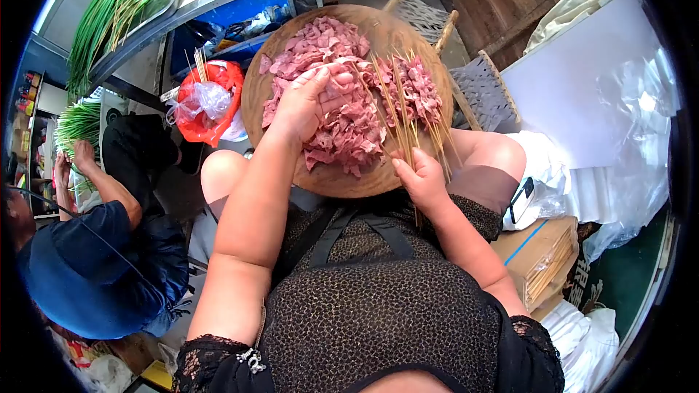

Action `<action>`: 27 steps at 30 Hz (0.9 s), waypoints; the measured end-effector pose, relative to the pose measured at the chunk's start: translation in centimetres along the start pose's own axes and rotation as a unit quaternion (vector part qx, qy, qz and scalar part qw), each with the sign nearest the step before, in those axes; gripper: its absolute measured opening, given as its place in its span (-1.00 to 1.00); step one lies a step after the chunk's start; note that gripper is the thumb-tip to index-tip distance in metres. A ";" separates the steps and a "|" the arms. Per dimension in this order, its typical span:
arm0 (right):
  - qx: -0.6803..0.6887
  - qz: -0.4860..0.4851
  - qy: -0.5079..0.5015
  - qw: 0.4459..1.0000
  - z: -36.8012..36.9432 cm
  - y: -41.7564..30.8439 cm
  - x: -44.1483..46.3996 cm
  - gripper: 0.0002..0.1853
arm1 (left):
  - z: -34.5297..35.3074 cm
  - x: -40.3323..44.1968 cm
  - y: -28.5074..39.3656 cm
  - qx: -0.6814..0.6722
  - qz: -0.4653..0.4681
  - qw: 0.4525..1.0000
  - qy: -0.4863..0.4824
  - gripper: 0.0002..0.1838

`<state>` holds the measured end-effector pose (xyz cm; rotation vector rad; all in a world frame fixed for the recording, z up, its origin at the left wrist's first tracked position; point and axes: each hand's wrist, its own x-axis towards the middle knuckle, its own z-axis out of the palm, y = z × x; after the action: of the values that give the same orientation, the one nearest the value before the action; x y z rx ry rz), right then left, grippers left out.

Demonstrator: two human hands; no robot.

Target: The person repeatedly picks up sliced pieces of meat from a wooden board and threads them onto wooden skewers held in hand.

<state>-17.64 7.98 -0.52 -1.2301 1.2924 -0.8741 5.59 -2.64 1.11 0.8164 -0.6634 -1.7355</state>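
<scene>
A heap of sliced raw meat covers much of a round wooden board across my lap. My left hand is over the heap, its fingers curled against a slice of meat. Near the board's front edge, my right hand pinches a thin bamboo skewer between thumb and fingers. Several bamboo skewers lie beside and above that hand, their far ends among skewered meat on the board's right side. The fingertips of my left hand are partly hidden in the meat.
A red plastic bag with skewers and clear plastic stands left of the board. Green stalks lie on a table at upper left. A co-worker handles greens at left. Woven chairs are beyond, cardboard at right.
</scene>
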 end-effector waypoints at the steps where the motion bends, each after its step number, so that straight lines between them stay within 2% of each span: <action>1: 0.002 0.003 -0.002 1.000 0.0 0.0 0.0 -0.82 | -0.1 -0.1 0.0 0.000 -0.001 1.000 0.001 -0.69; 7: -0.018 -0.023 -0.002 1.000 -0.4 0.3 0.2 -0.83 | -0.2 -0.2 0.1 0.010 -0.035 0.999 -0.009 -0.69; 10: 0.015 -0.007 -0.002 1.000 -0.4 0.0 0.2 -0.83 | 0.4 -0.4 -0.3 -0.036 -0.028 0.999 -0.018 -0.69; 12: 0.009 -0.013 0.005 1.000 -0.1 0.2 0.2 -0.83 | 0.6 -0.3 -1.1 -0.087 0.027 0.995 -0.030 -0.70; 15: -0.004 -0.030 0.013 0.999 0.1 0.6 0.5 -0.83 | 0.9 -0.4 -1.3 -0.105 0.037 0.993 -0.029 -0.71; 20: -0.013 -0.047 0.013 0.999 0.3 0.0 0.4 -0.83 | 1.0 -0.7 -1.9 -0.104 -0.005 0.994 -0.034 -0.72; 22: 0.095 0.033 -0.027 0.995 0.3 -0.2 0.5 -0.82 | 0.9 -0.6 -2.0 -0.069 -0.034 0.996 -0.037 -0.72; 26: 0.156 0.053 -0.031 0.986 0.6 -0.5 1.0 -0.81 | 2.2 -1.1 -2.2 -0.058 -0.038 0.997 -0.027 -0.68; 27: 0.160 0.054 -0.023 0.985 0.6 -1.0 1.0 -0.81 | 2.2 -1.1 -1.4 -0.020 -0.027 0.999 -0.022 -0.66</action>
<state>-16.80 6.96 0.14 -0.9138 1.1187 -0.9283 3.24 -1.04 1.64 0.7766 -0.6398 -1.8141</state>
